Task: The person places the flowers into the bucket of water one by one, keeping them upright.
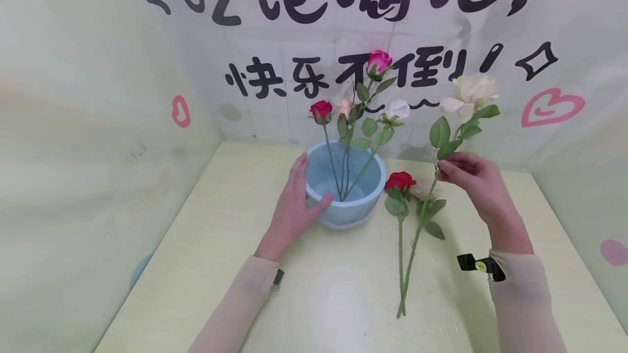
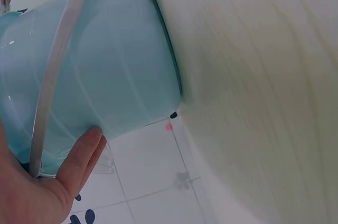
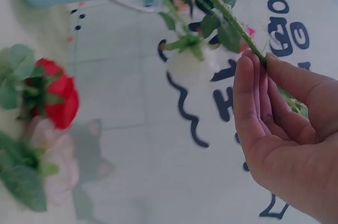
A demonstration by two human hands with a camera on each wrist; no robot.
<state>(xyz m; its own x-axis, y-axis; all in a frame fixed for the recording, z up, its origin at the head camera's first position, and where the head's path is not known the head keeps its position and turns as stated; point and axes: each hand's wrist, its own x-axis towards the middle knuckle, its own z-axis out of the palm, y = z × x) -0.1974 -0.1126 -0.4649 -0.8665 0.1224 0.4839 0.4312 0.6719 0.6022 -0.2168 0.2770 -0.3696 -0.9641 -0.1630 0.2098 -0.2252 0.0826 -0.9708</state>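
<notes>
Pinching a cream rose (image 1: 473, 94) by its slender green stem, the right hand (image 1: 471, 189) stands to the right of the blue bucket (image 1: 345, 214). Thumb and forefinger meet just below the leaves, so the broad, loosely layered bloom tilts above the fingers. I cannot tell where that stem ends, as it runs down among the flowers lying there. The left hand (image 1: 294, 200) is spread around the bucket's left side, thumb by the near rim, straight fingers touching the outer wall. The bucket looks like smooth plastic, round-mouthed and faintly fluted, with a thin pale band (image 2: 51, 76) across its side. Leaning inside it on thin stems are a tight red rosebud (image 1: 321, 112), a small peach rosebud (image 1: 345, 108), a white rose (image 1: 397, 110) and, tallest, a magenta rose (image 1: 379, 61). Just right of the bucket, a ruffled red rose (image 1: 400, 180) and a pale pink rose (image 1: 419, 188) lie on the counter (image 1: 196, 244), its surface streaked like wood. Behind the bucket rises a white backdrop (image 1: 275, 42) with bold black lettering.
</notes>
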